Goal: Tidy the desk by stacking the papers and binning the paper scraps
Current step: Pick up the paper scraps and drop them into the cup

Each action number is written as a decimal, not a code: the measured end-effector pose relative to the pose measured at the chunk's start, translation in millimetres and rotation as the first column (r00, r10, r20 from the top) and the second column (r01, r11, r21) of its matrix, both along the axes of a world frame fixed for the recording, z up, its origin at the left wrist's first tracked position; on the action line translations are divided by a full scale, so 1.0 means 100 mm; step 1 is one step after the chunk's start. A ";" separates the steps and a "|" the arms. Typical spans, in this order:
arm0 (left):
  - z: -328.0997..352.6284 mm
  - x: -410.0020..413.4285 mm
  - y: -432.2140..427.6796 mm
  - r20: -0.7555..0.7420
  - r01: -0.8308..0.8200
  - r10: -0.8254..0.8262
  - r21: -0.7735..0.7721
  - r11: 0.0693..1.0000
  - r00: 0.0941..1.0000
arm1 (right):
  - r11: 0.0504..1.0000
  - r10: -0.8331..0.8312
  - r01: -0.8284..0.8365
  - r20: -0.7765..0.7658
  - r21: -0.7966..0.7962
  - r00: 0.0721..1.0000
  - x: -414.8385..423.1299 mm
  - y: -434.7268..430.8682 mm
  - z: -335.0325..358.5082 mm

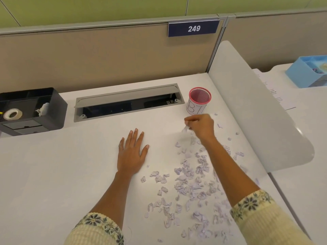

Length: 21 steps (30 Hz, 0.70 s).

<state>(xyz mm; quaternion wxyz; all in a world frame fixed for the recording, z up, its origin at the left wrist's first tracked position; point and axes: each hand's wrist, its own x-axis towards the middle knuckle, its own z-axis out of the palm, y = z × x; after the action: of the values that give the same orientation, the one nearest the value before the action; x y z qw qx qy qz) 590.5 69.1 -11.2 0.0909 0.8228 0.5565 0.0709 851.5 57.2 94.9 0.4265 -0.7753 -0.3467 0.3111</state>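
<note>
Many crumpled white paper scraps (191, 184) lie scattered over the right half of the white desk (70, 174). A small pink mesh cup (199, 100) with a white label, serving as the bin, stands upright at the back right. My right hand (201, 127) hovers just in front of the bin, its fingers pinched on a paper scrap (185, 129) that hangs blurred below them. My left hand (132, 152) lies flat on the desk, palm down and fingers spread, left of the scraps and holding nothing.
A black desk organiser (31, 110) with a tape roll sits at the back left. An open grey cable tray (127, 101) runs along the back. A white divider panel (256, 106) borders the right side; beyond it lie printed papers (276, 92) and a blue box (307, 71).
</note>
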 end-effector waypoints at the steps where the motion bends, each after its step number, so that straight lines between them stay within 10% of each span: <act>1: 0.00 0.00 0.00 0.013 -0.001 0.001 0.001 1.000 1.000 | 1.000 -0.020 0.020 0.002 0.024 1.000 0.09 0.10 0.08; 13: -0.02 0.00 0.03 0.048 -0.019 0.019 -0.002 1.000 0.999 | 0.996 -0.075 0.041 0.455 0.085 0.887 0.75 0.89 0.32; 21: -0.04 0.00 0.04 0.069 -0.032 0.032 0.001 0.999 0.997 | 0.999 0.020 -0.035 0.474 0.024 0.880 0.77 0.85 0.14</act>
<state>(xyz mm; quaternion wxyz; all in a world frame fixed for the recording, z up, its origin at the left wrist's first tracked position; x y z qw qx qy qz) 590.9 72.8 -15.0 0.1079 0.8111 0.5659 0.1014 928.9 142.2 109.1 0.3367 -0.8160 -0.4562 0.1127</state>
